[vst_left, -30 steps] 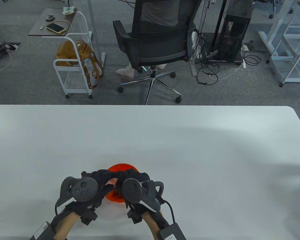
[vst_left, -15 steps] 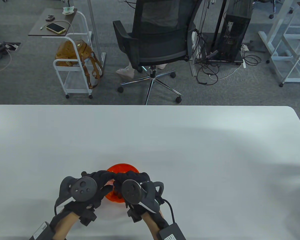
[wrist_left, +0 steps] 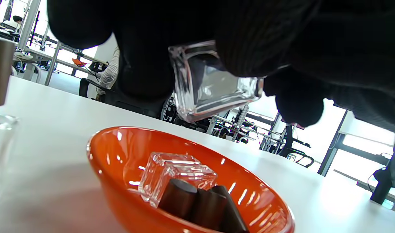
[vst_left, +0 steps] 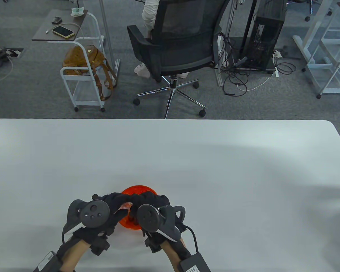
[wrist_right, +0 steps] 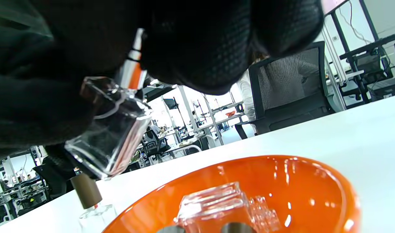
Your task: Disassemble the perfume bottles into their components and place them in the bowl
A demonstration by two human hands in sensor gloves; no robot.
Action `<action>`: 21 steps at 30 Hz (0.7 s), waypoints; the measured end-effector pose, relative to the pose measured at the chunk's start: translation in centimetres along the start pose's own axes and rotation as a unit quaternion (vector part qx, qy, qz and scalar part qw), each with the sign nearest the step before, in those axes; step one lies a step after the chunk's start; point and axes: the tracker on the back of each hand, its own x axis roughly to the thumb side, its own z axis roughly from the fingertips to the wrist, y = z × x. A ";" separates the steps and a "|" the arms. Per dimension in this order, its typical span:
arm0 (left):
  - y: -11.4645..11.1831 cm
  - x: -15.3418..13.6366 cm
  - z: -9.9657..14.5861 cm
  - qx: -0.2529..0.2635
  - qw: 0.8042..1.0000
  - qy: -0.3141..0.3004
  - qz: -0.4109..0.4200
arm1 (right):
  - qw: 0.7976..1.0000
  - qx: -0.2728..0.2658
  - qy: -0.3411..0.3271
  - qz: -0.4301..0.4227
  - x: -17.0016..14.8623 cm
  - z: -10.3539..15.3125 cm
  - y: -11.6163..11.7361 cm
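Both gloved hands meet over the orange bowl (vst_left: pixel 138 190) near the table's front edge. My left hand (vst_left: pixel 119 204) grips a clear square glass perfume bottle (wrist_left: pixel 213 85) by its body, tilted above the bowl. My right hand (vst_left: pixel 133 209) pinches the orange-and-white spray neck (wrist_right: pixel 132 69) on top of that bottle (wrist_right: pixel 110 136). In the bowl (wrist_left: pixel 113 161) lie a clear glass bottle body (wrist_left: pixel 174 171) and dark brown caps (wrist_left: pixel 197 204). Another bottle with a brown cap (wrist_right: pixel 86 191) stands on the table beside the bowl; the table view hides it under my left hand.
The white table (vst_left: pixel 215 170) stretches wide to the right and back. Beyond its far edge stand an office chair (vst_left: pixel 175 48) with a person in it, a white cart (vst_left: pixel 82 73) with a brown bag, and a computer tower (vst_left: pixel 265 34).
Both hands stay over the bowl holding the bottle, with only tiny shifts. The person in the chair behind the table has moved.
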 end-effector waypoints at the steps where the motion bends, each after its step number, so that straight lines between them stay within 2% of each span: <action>1: 0.0 0.0 0.0 -0.006 1.000 0.001 -0.004 | 1.000 0.002 0.001 -0.004 0.0 0.0 0.0; 6: -0.1 0.2 0.0 0.001 1.000 0.000 -0.011 | 1.000 0.014 -0.003 -0.002 -0.1 0.0 0.0; 21: -0.1 0.0 0.1 -0.009 1.000 -0.001 0.000 | 1.000 0.001 -0.001 -0.001 0.1 0.0 -0.1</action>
